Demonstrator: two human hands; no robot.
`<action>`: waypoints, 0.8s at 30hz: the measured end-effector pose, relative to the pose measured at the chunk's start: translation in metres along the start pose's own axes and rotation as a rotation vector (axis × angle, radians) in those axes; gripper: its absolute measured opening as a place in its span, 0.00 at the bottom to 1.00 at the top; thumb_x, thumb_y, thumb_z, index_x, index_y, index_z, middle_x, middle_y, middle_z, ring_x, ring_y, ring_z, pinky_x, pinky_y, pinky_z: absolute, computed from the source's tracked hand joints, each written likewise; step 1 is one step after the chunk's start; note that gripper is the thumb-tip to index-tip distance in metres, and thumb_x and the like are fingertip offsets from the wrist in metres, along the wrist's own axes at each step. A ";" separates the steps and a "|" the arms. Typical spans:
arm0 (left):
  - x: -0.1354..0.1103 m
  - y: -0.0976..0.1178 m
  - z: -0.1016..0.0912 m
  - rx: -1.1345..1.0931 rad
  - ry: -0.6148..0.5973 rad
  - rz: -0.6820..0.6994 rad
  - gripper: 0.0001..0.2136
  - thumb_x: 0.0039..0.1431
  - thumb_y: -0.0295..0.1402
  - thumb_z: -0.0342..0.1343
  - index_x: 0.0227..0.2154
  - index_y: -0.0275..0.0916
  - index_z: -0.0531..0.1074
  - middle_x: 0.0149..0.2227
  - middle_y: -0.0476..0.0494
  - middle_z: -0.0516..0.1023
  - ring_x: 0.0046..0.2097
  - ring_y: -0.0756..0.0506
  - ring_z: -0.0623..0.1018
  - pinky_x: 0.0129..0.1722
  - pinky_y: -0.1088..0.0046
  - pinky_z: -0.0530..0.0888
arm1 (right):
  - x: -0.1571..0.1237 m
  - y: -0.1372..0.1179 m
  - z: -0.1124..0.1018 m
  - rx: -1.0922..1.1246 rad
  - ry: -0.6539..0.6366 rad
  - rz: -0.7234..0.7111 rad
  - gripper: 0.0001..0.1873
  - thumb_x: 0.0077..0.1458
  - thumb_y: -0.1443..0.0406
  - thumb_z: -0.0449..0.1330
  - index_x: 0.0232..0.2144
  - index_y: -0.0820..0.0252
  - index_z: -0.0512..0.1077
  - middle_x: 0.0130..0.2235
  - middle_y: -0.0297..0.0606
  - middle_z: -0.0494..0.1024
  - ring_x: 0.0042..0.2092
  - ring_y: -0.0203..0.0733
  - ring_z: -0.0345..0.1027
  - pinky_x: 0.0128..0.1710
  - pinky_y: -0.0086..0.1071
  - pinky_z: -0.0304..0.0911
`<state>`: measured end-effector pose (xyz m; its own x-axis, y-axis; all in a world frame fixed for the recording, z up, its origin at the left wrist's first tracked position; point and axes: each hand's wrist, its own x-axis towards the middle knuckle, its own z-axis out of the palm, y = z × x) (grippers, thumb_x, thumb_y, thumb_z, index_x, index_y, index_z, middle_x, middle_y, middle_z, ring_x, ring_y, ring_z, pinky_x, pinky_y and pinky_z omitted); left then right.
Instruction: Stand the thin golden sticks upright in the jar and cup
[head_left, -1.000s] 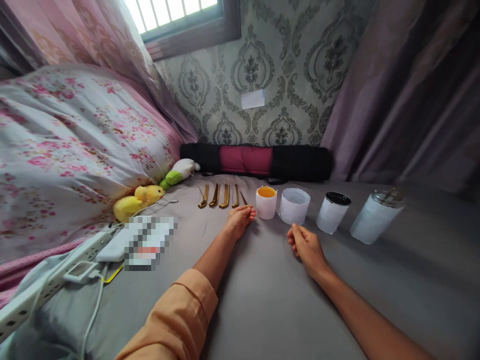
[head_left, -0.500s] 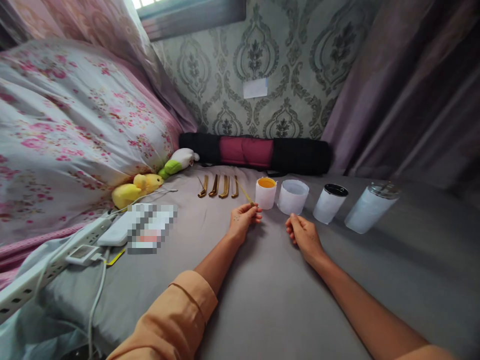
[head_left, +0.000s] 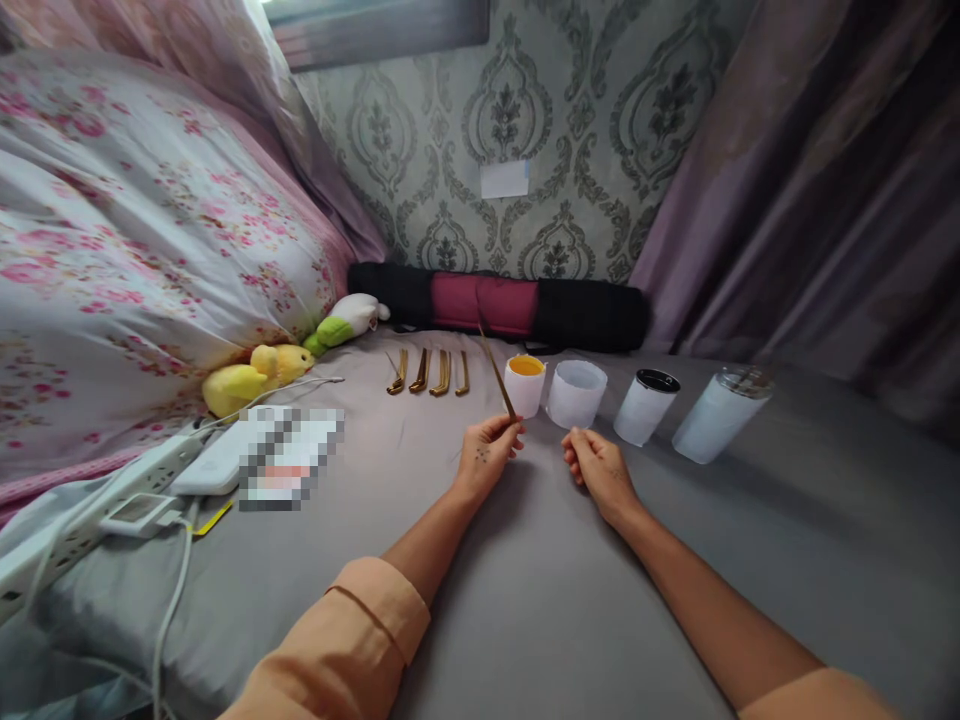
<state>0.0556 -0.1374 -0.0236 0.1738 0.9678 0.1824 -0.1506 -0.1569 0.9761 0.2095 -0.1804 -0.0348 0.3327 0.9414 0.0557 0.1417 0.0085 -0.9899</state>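
My left hand (head_left: 489,452) pinches the lower end of a thin gold-brown stick (head_left: 498,378) between thumb and fingers. The stick rises, tilted left, just beside a white-wrapped cup with an orange-yellow inside (head_left: 523,393). My right hand (head_left: 598,470) is closed, fingers curled under the thumb; what lies inside them, if anything, is hidden. It is nearest to a wide white cup (head_left: 576,398). Farther right stand a white-wrapped can with a black rim (head_left: 645,410) and a tall wrapped jar (head_left: 716,420). Several gold pieces with bent ends (head_left: 441,375) lie in a row at left.
A grey sheet (head_left: 570,620) covers the surface. Behind lies a black and maroon roll (head_left: 487,303) against the wall. Yellow plush toy (head_left: 251,382), white box (head_left: 232,455), power strip (head_left: 79,535) and cables are at left. Wrapped cushioning with flowers (head_left: 150,220) rises behind them.
The stick has been raised, standing steeper and reaching higher before the roll. My right hand stays closed near the wide cup. The whole view has shifted slightly.
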 end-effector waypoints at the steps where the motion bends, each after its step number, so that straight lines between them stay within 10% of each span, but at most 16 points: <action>1: -0.001 -0.001 0.000 0.024 -0.012 0.012 0.11 0.48 0.31 0.54 0.35 0.33 0.74 0.27 0.44 0.74 0.24 0.53 0.71 0.21 0.80 0.67 | 0.000 0.000 0.000 0.003 -0.001 -0.004 0.21 0.47 0.48 0.51 0.25 0.62 0.66 0.21 0.31 0.64 0.18 0.28 0.54 0.14 0.21 0.50; 24: -0.011 -0.003 0.001 0.392 -0.194 0.340 0.10 0.54 0.33 0.50 0.36 0.44 0.75 0.37 0.42 0.74 0.40 0.46 0.71 0.45 0.74 0.64 | -0.004 -0.009 -0.002 0.011 0.012 -0.130 0.20 0.48 0.52 0.52 0.34 0.62 0.69 0.24 0.33 0.66 0.22 0.30 0.58 0.18 0.23 0.55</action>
<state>0.0553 -0.1481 -0.0288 0.3604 0.8014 0.4774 0.1376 -0.5519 0.8225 0.2087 -0.1845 -0.0260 0.3232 0.9280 0.1855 0.1743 0.1343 -0.9755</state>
